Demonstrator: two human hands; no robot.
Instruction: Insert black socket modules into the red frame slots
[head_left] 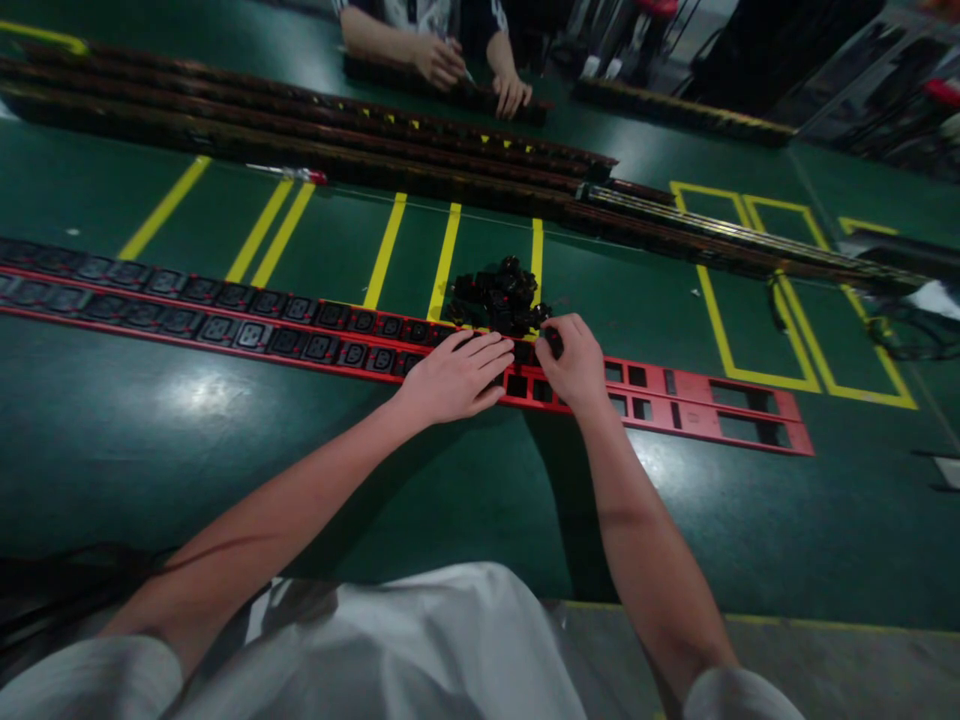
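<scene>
A long red strip point(697, 405) lies across the green table, with two rows of cutouts. Black power sockets point(251, 335) fill its left part, while several cutouts toward the right end show bare openings. My left hand point(461, 375) rests flat on the strip, fingers stretched out to the right over the sockets. Between the thumb and fingers of my right hand point(576, 362) is a small black socket point(553, 342), held at the strip's upper row. A loose pile of black sockets point(502, 295) sits just behind the strip, close to both hands.
Long dark metal rails point(337, 130) lie behind, running across the table. A red-handled screwdriver point(300, 175) rests in front of them. Yellow tape lines point(384, 250) mark the tabletop. Across the table, a co-worker's hands point(442, 62) work at another dark rail. Black cables point(900, 335) lie at right.
</scene>
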